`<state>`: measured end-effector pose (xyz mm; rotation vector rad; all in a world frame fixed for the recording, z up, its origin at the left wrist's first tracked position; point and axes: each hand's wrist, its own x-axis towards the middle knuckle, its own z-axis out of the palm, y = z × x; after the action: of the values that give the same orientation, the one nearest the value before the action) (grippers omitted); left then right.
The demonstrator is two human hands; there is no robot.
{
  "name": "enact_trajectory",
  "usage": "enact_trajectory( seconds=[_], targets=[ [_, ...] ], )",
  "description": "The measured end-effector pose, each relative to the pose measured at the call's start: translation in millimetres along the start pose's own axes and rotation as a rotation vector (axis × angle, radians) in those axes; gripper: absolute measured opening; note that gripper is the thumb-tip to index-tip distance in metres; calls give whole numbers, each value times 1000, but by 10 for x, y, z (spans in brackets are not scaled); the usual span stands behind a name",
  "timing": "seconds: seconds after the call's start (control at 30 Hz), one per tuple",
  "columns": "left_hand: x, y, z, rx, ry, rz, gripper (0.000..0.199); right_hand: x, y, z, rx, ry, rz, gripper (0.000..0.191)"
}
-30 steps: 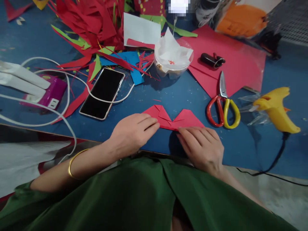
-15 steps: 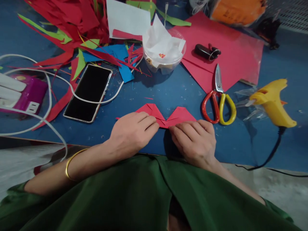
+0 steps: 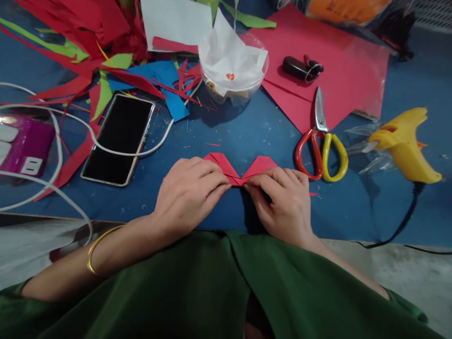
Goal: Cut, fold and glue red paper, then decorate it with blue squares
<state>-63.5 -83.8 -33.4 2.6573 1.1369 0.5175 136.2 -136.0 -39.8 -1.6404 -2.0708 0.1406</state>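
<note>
Paper [image 3: 238,182], red and folded, was held by both hands just below the centre of the frame, near the front edge of the blue table [image 3: 219,129]. Two blunt peaks were formed along its top, with a V-shaped notch between them, and its outer ends were hidden by the hands. By the left hand [image 3: 192,195], the lower edge was gripped just left of the notch; its fingers were bent and drawn together, with the thumb brought up close under the forefinger. By the right hand [image 3: 282,202], the same edge was pinched just right of the notch between thumb and forefinger tips, the other fingers being curled beside them. A bangle [image 3: 91,256] was worn on the left wrist, at the lower left of the frame. Scissors [image 3: 320,123] were laid near the right hand, with their blades pointed upward and partly over a red sheet [image 3: 342,70] at the upper right. A yellow glue gun [image 3: 406,141] was seen at the right of the frame. At the left, a phone [image 3: 122,132] was crossed by a white cable [image 3: 160,144]. Tissue [image 3: 231,54] was held in a clear bowl [image 3: 243,98] at the upper centre.
</note>
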Motion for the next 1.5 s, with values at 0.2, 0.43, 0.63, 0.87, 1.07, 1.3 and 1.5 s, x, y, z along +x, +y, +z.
enact_trajectory(
  seconds=[0.2,0.43,0.63,0.87,1.07,1.3,1.5],
  targets=[
    [36,7,-10,-9,5,-44,16,15,-26,-3,-24,-13,36,13],
    [34,48,10,52,17,-93,21,37,-44,12,-48,-8,26,14],
    [27,46,14,36,9,-115,20,43,-30,30,-64,-7,27,15],
    [25,24,21,60,-8,-68,19,39,-26,36,-85,-2,35,15],
    [32,47,18,149,22,-48,21,38,-10,41,-92,-12,26,15],
    [-28,79,25,222,115,306,22,52,-4,52,-98,-25,16,16],
    [-47,129,13,285,5,415,33,41,29,15,-102,-2,6,15]
  ],
)
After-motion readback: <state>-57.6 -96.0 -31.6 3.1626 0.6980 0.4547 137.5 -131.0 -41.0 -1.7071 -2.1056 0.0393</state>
